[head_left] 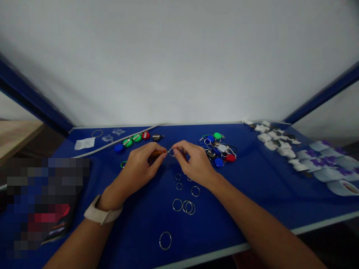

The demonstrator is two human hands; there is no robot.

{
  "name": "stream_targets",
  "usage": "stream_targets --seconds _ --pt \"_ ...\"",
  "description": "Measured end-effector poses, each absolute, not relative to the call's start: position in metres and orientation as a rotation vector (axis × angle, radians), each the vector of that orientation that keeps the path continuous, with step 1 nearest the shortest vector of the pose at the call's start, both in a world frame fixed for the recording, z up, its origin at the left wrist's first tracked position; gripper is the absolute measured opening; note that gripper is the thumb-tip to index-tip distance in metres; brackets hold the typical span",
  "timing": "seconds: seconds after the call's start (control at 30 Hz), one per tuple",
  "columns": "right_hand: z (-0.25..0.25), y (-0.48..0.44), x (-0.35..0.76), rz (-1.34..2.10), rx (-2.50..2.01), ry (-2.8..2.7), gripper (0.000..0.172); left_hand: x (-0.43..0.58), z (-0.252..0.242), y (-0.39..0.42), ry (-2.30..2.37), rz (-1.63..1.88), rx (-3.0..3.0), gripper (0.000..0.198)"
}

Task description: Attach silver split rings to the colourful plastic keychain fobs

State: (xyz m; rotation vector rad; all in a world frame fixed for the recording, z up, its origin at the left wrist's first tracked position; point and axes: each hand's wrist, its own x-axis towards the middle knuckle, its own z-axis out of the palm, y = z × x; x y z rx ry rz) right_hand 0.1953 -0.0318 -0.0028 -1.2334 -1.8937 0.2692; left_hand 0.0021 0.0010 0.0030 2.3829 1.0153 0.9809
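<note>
White wall rose behind a blue bench (252,194) framed by blue posts. Over its middle the left hand (137,168) was closed around an orange tag (157,153), pinching it between thumb and fingertips with the tag's end pointing toward the other hand. The right hand (195,162) was closed too, its thumb and forefinger nipping a split ring (171,152) that sat exactly between the two hands, touching the tag's tip. A pale watch band (101,215) circled the left wrist.

Just nearer the person than the hands, loose rings (185,205) lay scattered flat on the cloth, and one larger ring (165,240) lay alone, well nearer than those. Just beyond the right hand and to its outer side sat a heap of coloured tags (218,149). Beyond the left hand a row of tags (131,141) lay along a white cable (112,144).

Farther past that row lay small clear bags (118,131) and a white packet (85,143); their contents could not be made out. Well to the right of the right hand stood white rolls (322,164).
</note>
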Motion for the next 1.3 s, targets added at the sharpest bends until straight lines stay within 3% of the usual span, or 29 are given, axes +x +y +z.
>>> stream_targets --seconds 0.33,0.6,1.3 --pt "0.007 -0.018 0.219 0.160 -1.302 -1.241 0.012 0.000 0.013 0.001 1.053 1.010 2.439 0.012" --pt "-0.005 -0.030 0.198 0.480 -1.218 -1.622 0.011 0.002 0.007 -0.002 0.948 0.933 2.435 0.015" --pt "-0.006 -0.031 0.195 0.478 -1.205 -1.692 0.009 0.005 0.003 -0.002 1.010 0.893 2.386 0.011"
